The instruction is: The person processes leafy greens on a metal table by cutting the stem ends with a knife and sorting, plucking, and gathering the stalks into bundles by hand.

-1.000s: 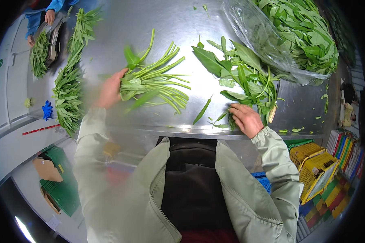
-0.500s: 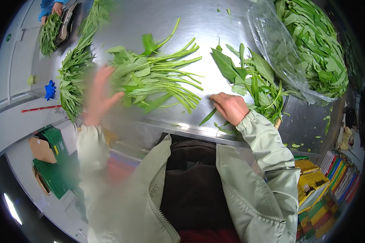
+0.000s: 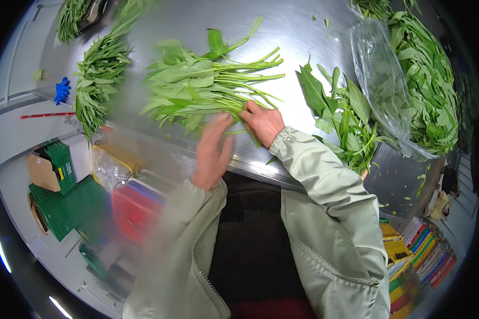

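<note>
Mainly, the trouble spot is the bunch point(image 3: 197, 80), which lies flat on the worktop point(image 3: 303, 42) near its front edge, leaves point(image 3: 175, 103) to the left and stems point(image 3: 250, 77) fanning to the right. The right grip point(image 3: 245, 110) is at the lower stems, bent over them; whether it is clamped on any or merely resting there, I cannot tell. The left grip point(image 3: 229, 127) is blurred but looks spread, thumb apart, just beside the right one and below the leaves. If only the lower stems get caught, the upper ones would probably slide away and leave the bunch ragged. One long stalk point(image 3: 245, 38) juts away from the rest, so it seems likeliest to be missed. Squeezing hard could snap the stems, which look crisp; pulling by them alone might drag and tear the broad leaves. The metal looks slick, so a careless push could send stray stems over the edge. The right sleeve point(image 3: 319, 159) passes close to the loose greens point(image 3: 316, 93), and a wide sweep could mix them in or snag the clear bag point(image 3: 378, 80) beyond.
</note>
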Demonstrator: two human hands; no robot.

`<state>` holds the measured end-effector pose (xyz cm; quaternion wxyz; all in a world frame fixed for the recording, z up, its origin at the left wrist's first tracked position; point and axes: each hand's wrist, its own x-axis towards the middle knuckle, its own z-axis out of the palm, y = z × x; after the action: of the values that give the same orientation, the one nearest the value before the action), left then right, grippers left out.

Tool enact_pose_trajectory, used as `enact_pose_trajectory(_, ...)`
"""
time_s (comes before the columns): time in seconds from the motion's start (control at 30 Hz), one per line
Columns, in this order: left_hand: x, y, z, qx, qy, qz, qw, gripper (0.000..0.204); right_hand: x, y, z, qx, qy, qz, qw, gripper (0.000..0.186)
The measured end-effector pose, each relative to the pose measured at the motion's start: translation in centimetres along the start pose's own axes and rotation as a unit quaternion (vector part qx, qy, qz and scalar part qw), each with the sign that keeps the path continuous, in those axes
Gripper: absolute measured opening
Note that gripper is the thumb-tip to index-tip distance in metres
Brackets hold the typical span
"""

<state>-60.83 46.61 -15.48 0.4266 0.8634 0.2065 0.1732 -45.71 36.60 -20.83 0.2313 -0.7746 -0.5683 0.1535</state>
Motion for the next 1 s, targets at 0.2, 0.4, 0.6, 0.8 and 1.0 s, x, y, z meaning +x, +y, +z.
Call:
enact_pose_trajectory(0.2,5.0,-7.3,1.3,0.148,-0.017,0.069,0.986,0.047,-0.2,0.2,0.3,0.021,0.062,-0.063,0.996,0.010)
enact_pose_trajectory(0.4,5.6,-8.8,2.7,0.169,-0.064,0.055,0.982,0.051,-2.6,2.5,-1.0,0.100,-0.080,-0.058,0.990,0.012)
enact_pose_trajectory(0.6,5.4,-7.4,1.5,0.180,-0.063,0.036,0.981,0.053,-7.4,6.1,-9.5,-0.185,-0.462,0.124,0.858,0.018)
enact_pose_trajectory(0.8,-1.0,-0.1,-0.1,-0.180,-0.069,-0.144,0.971,0.051,2.3,5.7,-10.9,0.081,0.002,0.085,0.993,0.025)
enact_pose_trajectory(1.0,-5.8,-1.2,1.4,-0.605,0.045,-0.550,0.574,0.039,14.7,9.6,-4.6,0.030,0.134,-0.012,0.991,0.040)
